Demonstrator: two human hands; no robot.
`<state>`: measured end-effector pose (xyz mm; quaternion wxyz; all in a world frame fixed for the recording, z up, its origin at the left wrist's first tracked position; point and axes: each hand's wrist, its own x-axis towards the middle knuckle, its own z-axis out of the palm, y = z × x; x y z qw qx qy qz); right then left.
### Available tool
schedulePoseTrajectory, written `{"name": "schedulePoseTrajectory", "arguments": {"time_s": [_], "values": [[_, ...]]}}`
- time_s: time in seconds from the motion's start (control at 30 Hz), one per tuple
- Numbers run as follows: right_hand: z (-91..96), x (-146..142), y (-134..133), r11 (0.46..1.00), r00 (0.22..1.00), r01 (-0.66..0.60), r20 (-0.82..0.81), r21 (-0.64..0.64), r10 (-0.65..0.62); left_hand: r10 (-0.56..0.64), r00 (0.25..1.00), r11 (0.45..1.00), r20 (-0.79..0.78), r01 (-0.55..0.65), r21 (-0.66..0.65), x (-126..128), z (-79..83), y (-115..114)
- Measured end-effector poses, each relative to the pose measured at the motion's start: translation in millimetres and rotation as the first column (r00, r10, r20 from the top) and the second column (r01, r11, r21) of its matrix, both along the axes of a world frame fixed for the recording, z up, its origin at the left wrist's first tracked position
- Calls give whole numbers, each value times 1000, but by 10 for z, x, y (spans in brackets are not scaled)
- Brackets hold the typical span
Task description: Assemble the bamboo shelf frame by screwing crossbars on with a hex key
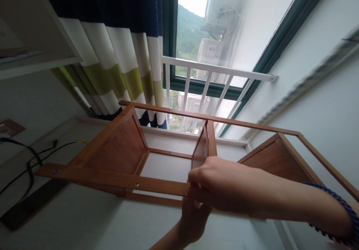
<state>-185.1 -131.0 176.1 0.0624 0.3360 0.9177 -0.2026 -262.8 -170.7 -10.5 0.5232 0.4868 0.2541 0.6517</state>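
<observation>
A reddish-brown wooden shelf frame (pixel 165 186) spans the view, tilted, with several panels set between its long rails. At the near rail, close to the middle panel (pixel 200 145), my right hand (pixel 209 182) is closed in a fist; whatever lies inside its fingers is hidden. From below, my left hand (pixel 193 222) reaches up to the same rail and appears closed on it, partly covered by the right. Screw holes show along the near rail to the left of my hands. A braided blue bracelet (pixel 333 199) circles my right wrist.
Behind the frame stand a white railing (pixel 215 69) and a green-framed window (pixel 170 29). A striped curtain (pixel 123 48) hangs at the left. Black cables (pixel 30 164) and a dark flat board (pixel 30 205) lie at the lower left. A white shelf (pixel 42 64) juts out at the upper left.
</observation>
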Motion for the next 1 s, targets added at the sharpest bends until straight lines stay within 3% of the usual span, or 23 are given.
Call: {"name": "schedulePoseTrajectory", "arguments": {"time_s": [0.1,0.17,0.3,0.37,0.57,0.7,0.87,1.0], "values": [[-10,47,118,930,974,181,-69,-320,-214,-114,992,993,49,113,39,2,41,-5],[-49,112,159,871,946,224,-116,-438,-301,-138,987,989,78,133,65,0,68,-4],[-156,268,169,818,912,237,-171,-524,-374,-101,991,992,89,94,80,-11,90,-1],[-191,331,155,823,896,245,-205,-513,-394,-111,991,991,75,104,84,-18,91,2],[-219,446,67,879,858,340,-271,-335,-435,-40,999,992,0,40,119,-29,83,22],[-277,510,-76,913,854,403,-331,-63,-400,-4,1000,988,-3,4,153,-29,88,29],[-400,607,-330,895,913,343,-326,284,-247,41,999,981,-2,-40,191,-22,89,37],[-414,659,-505,853,952,244,-280,462,-120,56,998,978,-15,-52,201,-17,91,41]]}}
